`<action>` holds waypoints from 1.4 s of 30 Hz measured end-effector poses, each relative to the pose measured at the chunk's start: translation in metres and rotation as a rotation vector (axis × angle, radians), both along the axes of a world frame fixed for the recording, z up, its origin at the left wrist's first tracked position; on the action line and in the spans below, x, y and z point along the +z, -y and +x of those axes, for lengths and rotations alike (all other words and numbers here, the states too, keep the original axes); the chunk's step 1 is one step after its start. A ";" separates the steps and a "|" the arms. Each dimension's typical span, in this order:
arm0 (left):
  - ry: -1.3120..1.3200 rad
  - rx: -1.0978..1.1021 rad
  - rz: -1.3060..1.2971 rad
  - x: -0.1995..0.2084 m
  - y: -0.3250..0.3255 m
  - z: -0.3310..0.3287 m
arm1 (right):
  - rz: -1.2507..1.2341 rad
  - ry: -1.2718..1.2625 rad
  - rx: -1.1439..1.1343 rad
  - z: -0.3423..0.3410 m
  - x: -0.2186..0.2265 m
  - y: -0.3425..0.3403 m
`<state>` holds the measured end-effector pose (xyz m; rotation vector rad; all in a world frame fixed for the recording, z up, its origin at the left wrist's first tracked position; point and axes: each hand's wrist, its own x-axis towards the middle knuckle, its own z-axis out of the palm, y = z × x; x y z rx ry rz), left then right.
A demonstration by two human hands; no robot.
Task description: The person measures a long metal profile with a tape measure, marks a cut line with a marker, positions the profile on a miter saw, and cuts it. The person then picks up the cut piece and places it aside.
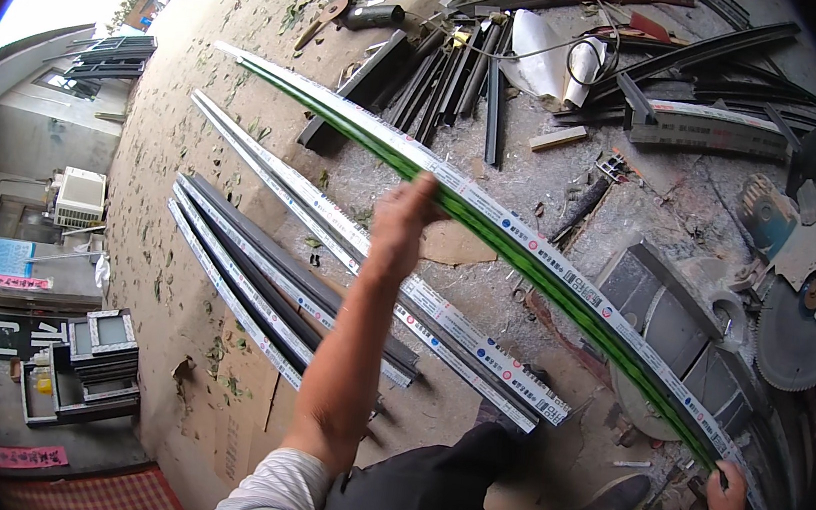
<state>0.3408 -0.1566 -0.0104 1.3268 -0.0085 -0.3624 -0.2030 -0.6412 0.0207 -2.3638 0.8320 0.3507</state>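
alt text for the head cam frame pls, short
A person holds a long green strip with a white printed face, left hand at its middle and right hand at its near end, beside a circular saw. More long strips lie on the dusty concrete floor.

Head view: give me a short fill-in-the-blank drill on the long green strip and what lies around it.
1. The long green strip is held by ____ hands.
2. The left hand grips it near its middle; the right hand holds its ____ end.
3. Right of the strip sits a toothed circular ____ blade.
4. More long profiles lie on the ground to the strip's ____.

Missing words: two; near; saw; left
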 end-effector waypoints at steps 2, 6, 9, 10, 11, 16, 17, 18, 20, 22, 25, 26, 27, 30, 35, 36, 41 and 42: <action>-0.034 0.105 -0.043 0.011 -0.015 0.022 | -0.033 -0.011 -0.014 -0.025 0.002 0.016; -0.066 0.104 -0.169 0.006 -0.018 0.017 | 0.055 0.000 -0.022 0.011 0.017 -0.007; -0.066 0.089 -0.142 -0.004 0.013 -0.018 | 0.137 -0.030 -0.036 0.061 0.028 -0.036; -0.063 0.047 -0.149 -0.010 0.026 -0.033 | 0.127 -0.007 -0.011 0.076 0.031 -0.045; -0.098 0.028 -0.101 -0.017 0.040 -0.050 | 0.116 0.018 0.013 0.088 0.028 -0.053; -0.160 -0.278 -0.008 -0.025 0.090 -0.130 | 0.170 0.074 0.017 0.158 0.030 -0.098; -0.176 -0.319 -0.049 -0.024 0.096 -0.141 | 0.185 0.073 0.008 0.170 0.033 -0.106; -0.196 -0.354 -0.086 -0.024 0.098 -0.150 | 0.205 0.070 0.003 0.183 0.038 -0.116; -0.220 -0.334 -0.106 -0.029 0.104 -0.160 | 0.261 0.020 -0.035 0.201 0.049 -0.130; -0.207 -0.302 -0.104 -0.026 0.108 -0.161 | 0.270 0.014 -0.007 0.204 0.045 -0.134; -0.141 -0.224 -0.070 -0.017 0.108 -0.157 | 0.268 0.046 -0.006 0.205 0.042 -0.140; -0.121 -0.227 -0.032 -0.019 0.104 -0.153 | 0.260 0.057 -0.001 0.204 0.041 -0.141; -0.101 -0.227 0.005 -0.024 0.097 -0.147 | 0.263 0.072 -0.005 0.201 0.040 -0.141; -0.112 -0.083 0.235 -0.016 0.079 -0.115 | 0.235 0.093 -0.020 0.175 0.033 -0.126; -0.002 0.139 0.162 -0.006 0.016 -0.007 | 0.127 0.040 -0.047 0.062 0.009 -0.046; -0.017 0.100 0.131 -0.011 -0.009 0.020 | 0.095 0.050 -0.038 0.035 0.002 -0.027; -0.106 0.051 0.002 -0.003 -0.026 0.042 | 0.048 -0.092 -0.050 0.003 0.009 -0.006; -0.109 0.049 -0.033 -0.010 -0.020 0.039 | 0.062 -0.094 -0.057 0.013 0.014 -0.013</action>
